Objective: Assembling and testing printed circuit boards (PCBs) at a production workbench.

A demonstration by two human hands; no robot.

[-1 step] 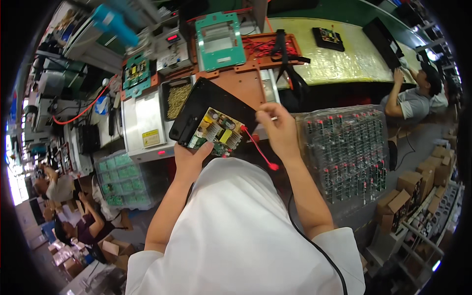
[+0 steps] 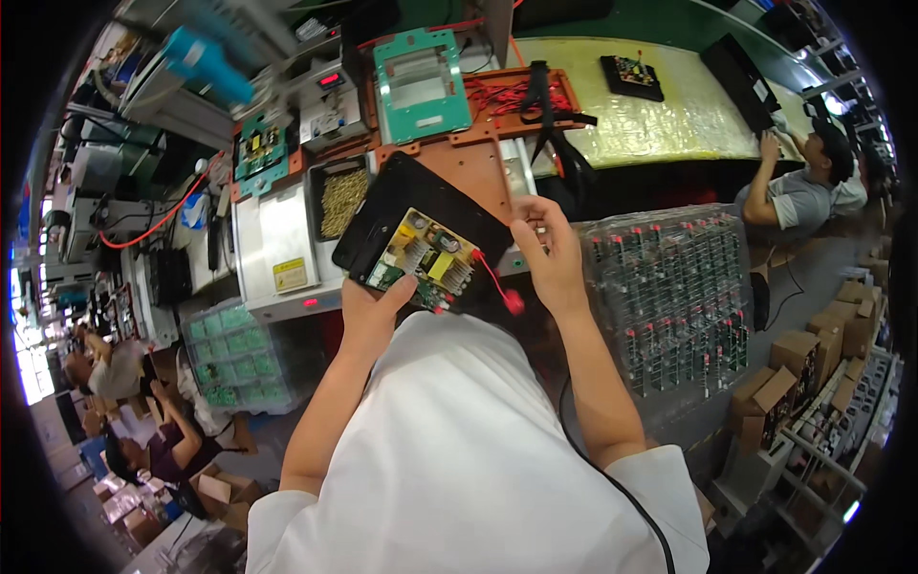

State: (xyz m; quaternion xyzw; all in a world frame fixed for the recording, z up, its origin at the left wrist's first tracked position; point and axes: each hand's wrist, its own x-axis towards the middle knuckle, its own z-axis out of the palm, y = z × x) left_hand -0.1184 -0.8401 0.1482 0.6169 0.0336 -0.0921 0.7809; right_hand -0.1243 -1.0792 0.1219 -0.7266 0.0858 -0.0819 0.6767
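Note:
A black plastic housing (image 2: 416, 187) is tilted in front of me, and a yellow circuit board (image 2: 438, 256) with silver heat sinks lies on its near part. My left hand (image 2: 375, 304) grips the near left edge, its thumb over the board's corner. From the board's right side a red cable (image 2: 495, 279) runs down to a red connector (image 2: 514, 302), which hangs free. My right hand (image 2: 553, 251) is at the housing's right corner with curled fingers. Whatever lies between those fingertips is too small to make out.
A black bin of brass-coloured screws (image 2: 342, 203) sits behind the housing, beside an orange fixture (image 2: 469, 172) and a green frame (image 2: 421, 81). At right stands a plastic-wrapped stack of circuit boards (image 2: 669, 297). Another person (image 2: 798, 187) works at the yellow-covered bench (image 2: 660, 124).
The right hand has moved slightly right and down, to the housing's corner. The red connector has swung left and up. The left hand keeps its hold, and the housing has shifted slightly.

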